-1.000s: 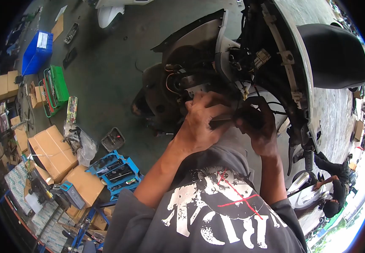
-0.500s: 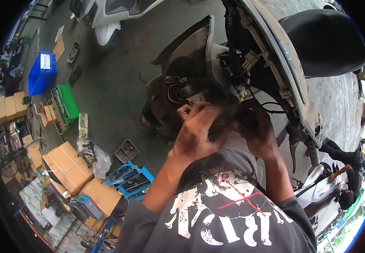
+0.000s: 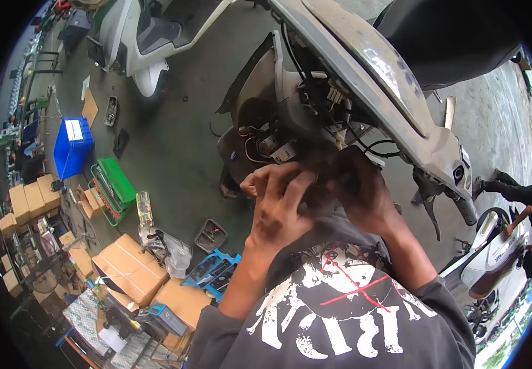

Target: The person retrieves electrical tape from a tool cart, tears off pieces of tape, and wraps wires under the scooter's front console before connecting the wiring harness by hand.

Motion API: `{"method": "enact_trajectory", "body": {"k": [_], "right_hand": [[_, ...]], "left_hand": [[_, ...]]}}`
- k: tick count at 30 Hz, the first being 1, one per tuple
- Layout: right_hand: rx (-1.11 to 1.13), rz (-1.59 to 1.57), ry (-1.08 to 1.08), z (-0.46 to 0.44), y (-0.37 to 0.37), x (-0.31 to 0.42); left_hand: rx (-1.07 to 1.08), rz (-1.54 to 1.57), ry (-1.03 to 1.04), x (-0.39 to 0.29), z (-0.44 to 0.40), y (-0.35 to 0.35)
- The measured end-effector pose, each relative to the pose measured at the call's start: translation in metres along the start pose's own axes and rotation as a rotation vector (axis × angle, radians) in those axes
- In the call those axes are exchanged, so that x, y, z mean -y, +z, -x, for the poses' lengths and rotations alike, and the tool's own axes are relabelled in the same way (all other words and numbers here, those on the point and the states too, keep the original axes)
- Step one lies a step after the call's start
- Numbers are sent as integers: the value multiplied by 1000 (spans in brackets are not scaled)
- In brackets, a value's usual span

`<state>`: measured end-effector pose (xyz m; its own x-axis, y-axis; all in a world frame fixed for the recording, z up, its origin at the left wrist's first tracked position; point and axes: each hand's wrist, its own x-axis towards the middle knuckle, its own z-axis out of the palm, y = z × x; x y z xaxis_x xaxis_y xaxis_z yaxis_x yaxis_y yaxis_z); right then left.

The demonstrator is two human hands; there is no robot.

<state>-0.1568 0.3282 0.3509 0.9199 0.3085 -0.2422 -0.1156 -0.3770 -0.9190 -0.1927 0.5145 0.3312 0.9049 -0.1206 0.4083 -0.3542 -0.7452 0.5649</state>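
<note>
I have the left hand (image 3: 278,200) and right hand (image 3: 364,190) curled together near the scooter (image 3: 370,58)'s exposed wiring, probably steadying something small (their grasp, if any, I cannot tell).

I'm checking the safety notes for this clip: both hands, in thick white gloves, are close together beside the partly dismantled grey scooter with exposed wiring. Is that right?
Not quite: the head view shows no gloves; the left hand and right hand are both bare. They are indeed close together beside the partly dismantled grey scooter with exposed wiring.
</note>
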Motion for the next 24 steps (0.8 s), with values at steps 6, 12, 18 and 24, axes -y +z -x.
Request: {"method": "enact_trajectory", "body": {"k": [6,12,18,24], "right_hand": [[25,-73,-35,1,-1,-6],[-18,117,-190,6,3,-3],[0,-83,-154,15,9,-4],[-123,-172,-68,19,20,-14]], "left_hand": [[-12,36,23,16,13,15],[-25,-55,172,5,10,4],[-62,-16,144,13,7,12],[15,64,-180,10,9,12]]}}
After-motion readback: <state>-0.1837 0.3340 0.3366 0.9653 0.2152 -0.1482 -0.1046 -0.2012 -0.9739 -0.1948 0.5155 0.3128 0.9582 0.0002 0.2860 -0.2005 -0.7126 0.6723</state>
